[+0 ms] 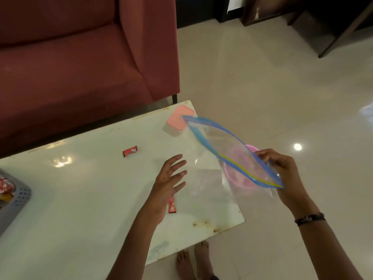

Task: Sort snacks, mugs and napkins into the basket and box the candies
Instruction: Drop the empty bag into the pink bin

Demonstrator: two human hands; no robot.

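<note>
My right hand (282,174) pinches one end of a clear zip bag (226,146) with a blue and yellow seal, held in the air over the table's right edge. Its mouth gapes toward me. My left hand (171,178) hovers open above the white table (90,188), fingers spread, beside the bag. A red candy (130,151) lies in the middle of the table. Another red candy (172,205) lies partly hidden under my left wrist. A clear box with a pink lid (178,121) stands at the far right corner. The grey basket (18,199) holds snack packets at the left edge.
A pink bowl (242,178) shows through the bag at the table's right edge. A dark red sofa (80,57) runs along the far side of the table. Tiled floor (282,87) lies to the right, and bare feet (193,261) stand below the table's near corner.
</note>
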